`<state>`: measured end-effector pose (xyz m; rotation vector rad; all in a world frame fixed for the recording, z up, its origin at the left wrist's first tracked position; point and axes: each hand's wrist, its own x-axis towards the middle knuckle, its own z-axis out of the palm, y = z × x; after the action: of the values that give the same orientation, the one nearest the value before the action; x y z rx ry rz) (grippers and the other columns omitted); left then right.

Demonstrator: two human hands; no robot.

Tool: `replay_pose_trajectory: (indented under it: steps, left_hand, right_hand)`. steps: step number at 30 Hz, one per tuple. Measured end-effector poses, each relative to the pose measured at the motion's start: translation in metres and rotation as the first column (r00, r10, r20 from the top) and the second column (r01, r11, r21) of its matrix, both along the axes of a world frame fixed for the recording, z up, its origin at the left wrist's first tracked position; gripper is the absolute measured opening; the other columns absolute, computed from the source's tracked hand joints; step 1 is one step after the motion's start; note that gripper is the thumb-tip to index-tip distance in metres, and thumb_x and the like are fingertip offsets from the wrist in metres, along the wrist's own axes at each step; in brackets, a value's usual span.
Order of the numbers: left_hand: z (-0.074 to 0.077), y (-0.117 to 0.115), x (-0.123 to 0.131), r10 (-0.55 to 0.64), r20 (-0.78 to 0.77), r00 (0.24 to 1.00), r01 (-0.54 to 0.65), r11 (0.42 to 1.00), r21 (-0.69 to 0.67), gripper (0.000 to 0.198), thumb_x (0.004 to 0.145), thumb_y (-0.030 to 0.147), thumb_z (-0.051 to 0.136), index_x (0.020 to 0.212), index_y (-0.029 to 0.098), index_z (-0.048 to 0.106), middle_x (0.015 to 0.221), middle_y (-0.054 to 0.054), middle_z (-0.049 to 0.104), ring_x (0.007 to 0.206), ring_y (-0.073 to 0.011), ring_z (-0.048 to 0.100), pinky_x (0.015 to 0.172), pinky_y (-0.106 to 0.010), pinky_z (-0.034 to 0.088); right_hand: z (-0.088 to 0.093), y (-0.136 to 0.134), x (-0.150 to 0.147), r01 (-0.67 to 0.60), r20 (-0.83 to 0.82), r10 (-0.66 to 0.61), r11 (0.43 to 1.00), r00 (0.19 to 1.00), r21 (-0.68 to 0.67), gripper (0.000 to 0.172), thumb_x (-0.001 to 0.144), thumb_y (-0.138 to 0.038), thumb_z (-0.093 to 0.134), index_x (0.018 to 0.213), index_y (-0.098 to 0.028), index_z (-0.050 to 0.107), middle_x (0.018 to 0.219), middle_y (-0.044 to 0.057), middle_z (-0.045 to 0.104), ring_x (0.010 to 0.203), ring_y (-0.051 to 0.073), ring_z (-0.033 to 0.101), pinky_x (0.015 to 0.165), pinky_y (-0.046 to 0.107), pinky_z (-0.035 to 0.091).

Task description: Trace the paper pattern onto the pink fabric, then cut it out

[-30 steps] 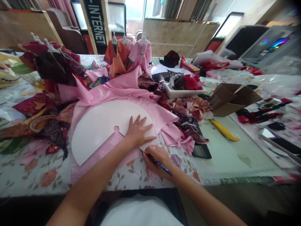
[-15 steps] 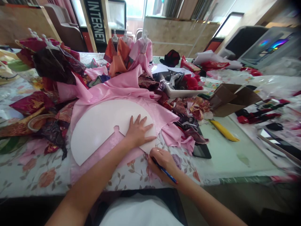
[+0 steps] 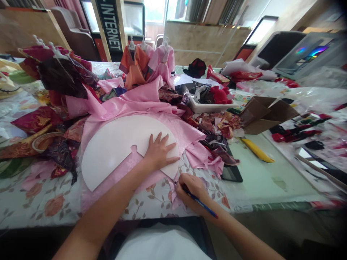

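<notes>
**Left hand (image 3: 159, 151) flat on the white card template (image 3: 116, 153), blue pen (image 3: 200, 203) in at its edge**

Right at the front, the right hand (image 3: 192, 191) is gripping the blue pen tightly, fingers closed around it. The tip is coming down beside the card's lower corner, though the fingers are hiding whether it's touching anything! The left hand's grip is wide open, holding nothing, fingers spreading as it presses down on the right side of the card. That half-round card, notched along its straight edge, is lying on pink satin (image 3: 141, 101), which is bunching up toward 12 o'clock and spreading over a floral tablecloth (image 3: 54, 213). Red and gold brocade scraps (image 3: 35, 121) are lying heaped at 9 o'clock, with more at 2 o'clock. Further out, a white tray (image 3: 208, 105) is sitting at 1 o'clock, and an open cardboard box (image 3: 268, 115) is standing at 2 o'clock. At the far end, small mannequins in pink and orange dresses (image 3: 164, 59) are standing at 12 o'clock.
</notes>
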<state>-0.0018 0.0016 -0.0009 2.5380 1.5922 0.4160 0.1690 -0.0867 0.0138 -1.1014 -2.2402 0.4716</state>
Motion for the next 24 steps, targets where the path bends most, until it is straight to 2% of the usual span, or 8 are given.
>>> replay_pose_trajectory:
  steps: [7,13,18,24]
  left_hand:
    - [-0.001,0.001,0.000,-0.005,0.006,1.000,0.005,1.000,0.005,0.065,0.081,0.071,0.037,0.131,0.032,0.051,0.147,-0.010,0.039,0.139,-0.0370,0.021,0.109,-0.063,0.012]
    - [0.000,0.001,-0.001,-0.003,0.013,1.000,0.003,1.000,-0.014,0.065,0.080,0.071,0.037,0.132,0.033,0.050,0.146,-0.009,0.040,0.140,-0.0363,0.021,0.110,-0.063,0.012]
    - [-0.001,0.001,0.000,0.000,0.016,1.000,0.000,1.000,-0.008,0.065,0.080,0.071,0.037,0.131,0.033,0.051,0.146,-0.009,0.039,0.139,-0.0364,0.021,0.110,-0.063,0.012]
    - [-0.001,0.001,0.000,-0.004,0.010,1.000,0.004,1.000,0.002,0.065,0.081,0.070,0.037,0.131,0.032,0.051,0.147,-0.010,0.038,0.140,-0.0366,0.021,0.109,-0.063,0.013]
  right_hand:
    - [-0.003,0.000,0.002,0.033,-0.048,-0.036,0.998,0.998,-0.062,0.021,0.073,-0.009,0.047,0.060,-0.022,0.036,0.051,-0.005,0.042,0.044,0.010,0.038,0.045,0.022,0.029]
    - [-0.003,-0.001,0.003,0.052,-0.112,-0.055,0.998,0.992,-0.031,0.021,0.078,-0.011,0.046,0.061,-0.022,0.039,0.052,-0.005,0.040,0.045,0.010,0.037,0.045,0.022,0.030]
    - [-0.001,0.005,-0.003,-0.016,-0.096,0.016,1.000,0.995,-0.001,0.018,0.079,-0.011,0.049,0.065,-0.021,0.046,0.055,-0.003,0.047,0.049,0.011,0.043,0.049,0.023,0.033]
    - [-0.012,0.011,-0.007,-0.072,-0.067,0.075,0.996,0.995,0.058,0.017,0.081,-0.011,0.049,0.068,-0.021,0.045,0.056,-0.004,0.044,0.049,0.010,0.042,0.049,0.023,0.031]
